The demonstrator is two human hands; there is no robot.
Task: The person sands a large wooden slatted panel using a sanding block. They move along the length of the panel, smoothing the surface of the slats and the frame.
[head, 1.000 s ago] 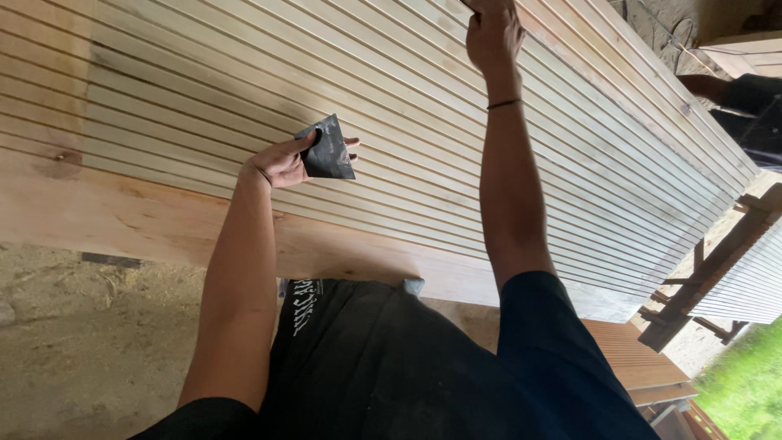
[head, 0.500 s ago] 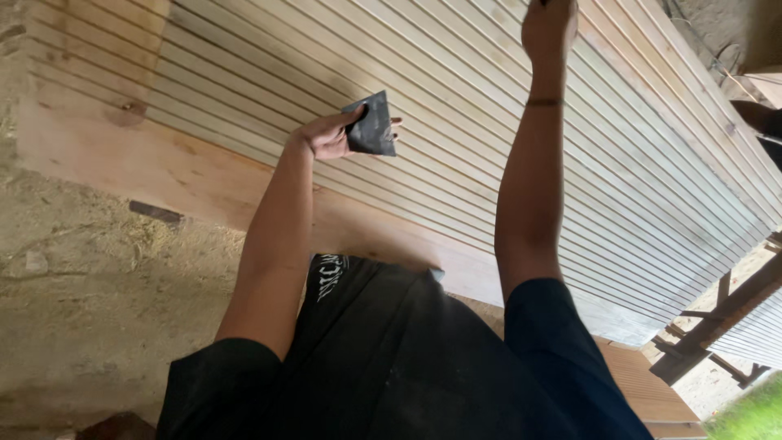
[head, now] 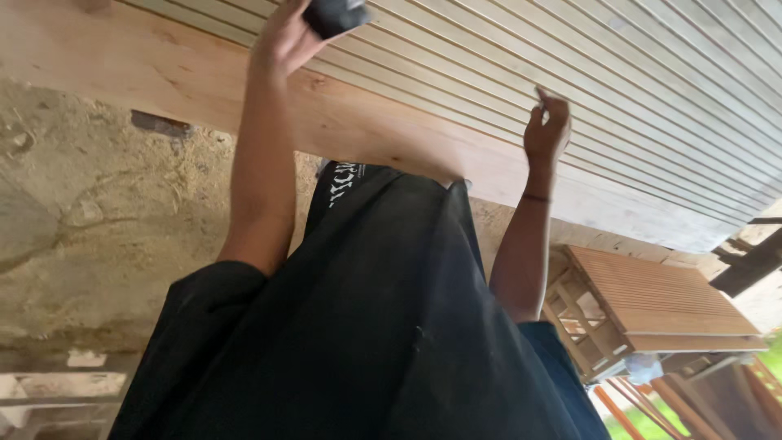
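A big pale wooden panel [head: 652, 98] with many long parallel grooves lies in front of me, with a plain smooth board [head: 163, 69] along its near edge. At the top edge of the view my left hand [head: 281, 37] holds a dark sheet of sandpaper [head: 334, 12] over the grooves. My right hand [head: 547, 126] is raised at the near part of the grooved surface with its fingers curled; whether it pinches something small is unclear. My black shirt fills the lower middle of the view.
Under the panel is a dusty floor with sawdust [head: 90, 220] and a small dark block [head: 161, 124]. A reddish-brown slatted wooden piece [head: 660, 297] stands low at the right, with a dark beam [head: 753, 261] behind it.
My right hand has come back from the far part of the panel to its near part. The view has tipped down, and my left hand with the sandpaper now sits at the top edge.
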